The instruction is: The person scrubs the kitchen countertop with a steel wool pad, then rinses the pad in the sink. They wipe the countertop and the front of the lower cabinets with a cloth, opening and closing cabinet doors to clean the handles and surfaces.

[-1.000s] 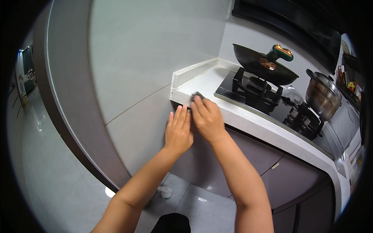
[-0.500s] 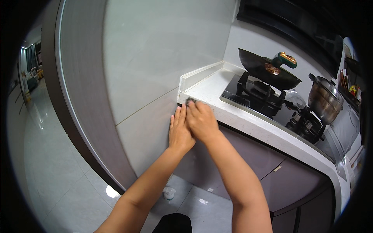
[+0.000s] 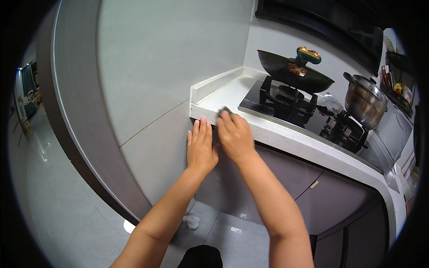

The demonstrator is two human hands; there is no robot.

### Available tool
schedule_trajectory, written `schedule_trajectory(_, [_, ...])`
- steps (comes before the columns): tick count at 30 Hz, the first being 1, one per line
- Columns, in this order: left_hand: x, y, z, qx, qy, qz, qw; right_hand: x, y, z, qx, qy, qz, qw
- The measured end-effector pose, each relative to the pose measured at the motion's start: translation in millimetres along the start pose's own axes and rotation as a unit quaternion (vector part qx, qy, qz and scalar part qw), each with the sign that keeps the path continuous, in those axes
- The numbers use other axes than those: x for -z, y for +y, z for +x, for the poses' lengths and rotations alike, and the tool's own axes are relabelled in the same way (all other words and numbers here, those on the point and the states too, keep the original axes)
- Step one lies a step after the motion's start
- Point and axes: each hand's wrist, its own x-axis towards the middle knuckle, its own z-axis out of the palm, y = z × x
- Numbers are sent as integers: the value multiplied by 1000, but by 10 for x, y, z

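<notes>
My right hand point(image 3: 235, 136) presses a small dark scouring pad point(image 3: 225, 110) against the front edge of the white countertop point(image 3: 210, 107), near its left corner. Its fingers are bent over the pad and hide most of it; the exact kind of pad is hard to make out. Just to the left, my left hand point(image 3: 201, 147) lies with fingers stretched out, its fingertips at the underside of the counter edge. Nothing shows in it. Below both hands is the grey-mauve cabinet front point(image 3: 272, 174).
On the black gas hob point(image 3: 286, 100) stand a dark wok point(image 3: 290, 78), with a green and gold handle above it, and a lidded steel pot point(image 3: 365, 102). A grey wall panel point(image 3: 170, 58) borders the counter's left end. A small whitish container point(image 3: 192, 222) is on the tiled floor.
My right hand has moved with the pad rightward along the counter edge, away from my left hand. The two hands were touching before and are now apart. The view has shifted slightly.
</notes>
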Motion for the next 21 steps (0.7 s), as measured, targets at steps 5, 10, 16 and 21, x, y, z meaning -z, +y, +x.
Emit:
schedule_trajectory(5, [32,-11,-15,6,-12,11,1000,33,-64,-17,1,-31,-17,999])
schedule_trajectory(10, [183,-114,-33,-20,-22,27,999,517,268,-454,63,6,-69,996])
schedule_trajectory(16, [86,-11,25,-13,-52,33,998,-45,-43,-144,71,-36,-1,997])
schedule_trajectory(21, [290,-86,-40,-75,-49,34,995,151,-47,-220,30,-14,21,999])
